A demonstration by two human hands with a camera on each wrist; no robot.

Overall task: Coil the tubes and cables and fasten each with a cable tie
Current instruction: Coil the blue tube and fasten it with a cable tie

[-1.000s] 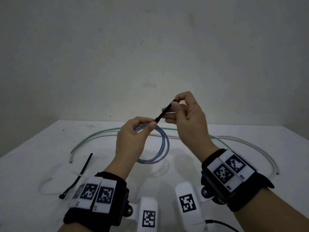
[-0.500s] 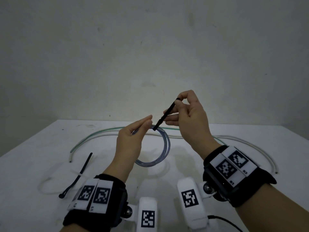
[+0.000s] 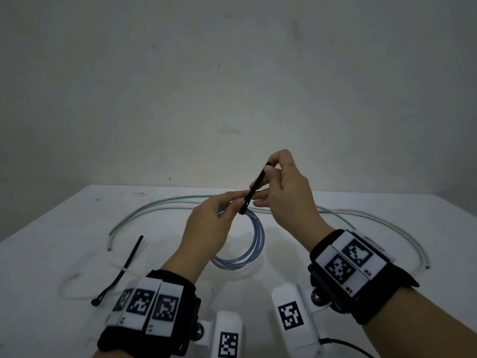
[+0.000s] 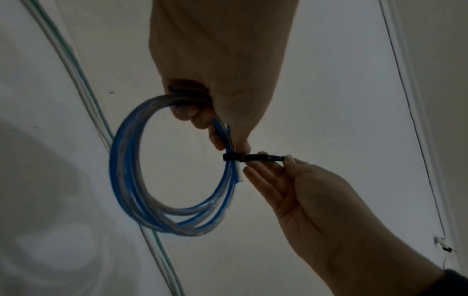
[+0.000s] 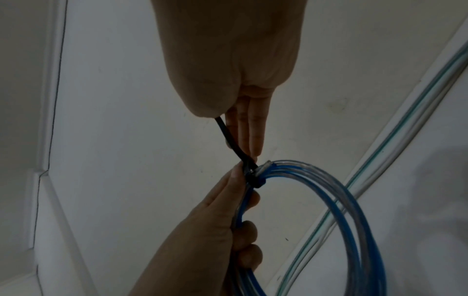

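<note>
A coil of blue and clear tube point(image 3: 254, 244) point(image 4: 131, 180) point(image 5: 336, 210) hangs in the air above the white table point(image 3: 361, 267). My left hand point(image 3: 214, 226) point(image 4: 215, 112) point(image 5: 228, 210) grips its top, fingers curled round the strands. A black cable tie point(image 3: 254, 188) point(image 4: 253, 157) point(image 5: 236, 148) is looped round the coil just beside those fingers. My right hand point(image 3: 281, 182) point(image 4: 286, 166) point(image 5: 228, 112) pinches the tie's free tail between thumb and forefinger and holds it up and away from the coil; its other fingers point(image 5: 249, 132) are straight.
A long green-striped tube point(image 3: 165, 204) and a white tube point(image 3: 387, 224) lie uncoiled along the far side of the table. Near the left front lie a loose black cable tie point(image 3: 124, 267), a clear tie crossing it, and a thin clear tube loop point(image 3: 69, 288).
My left hand has closed its grip on the coil again after opening its fingers. The right hand has drawn the tie's tail up and outward, and the loop sits tight on the coil.
</note>
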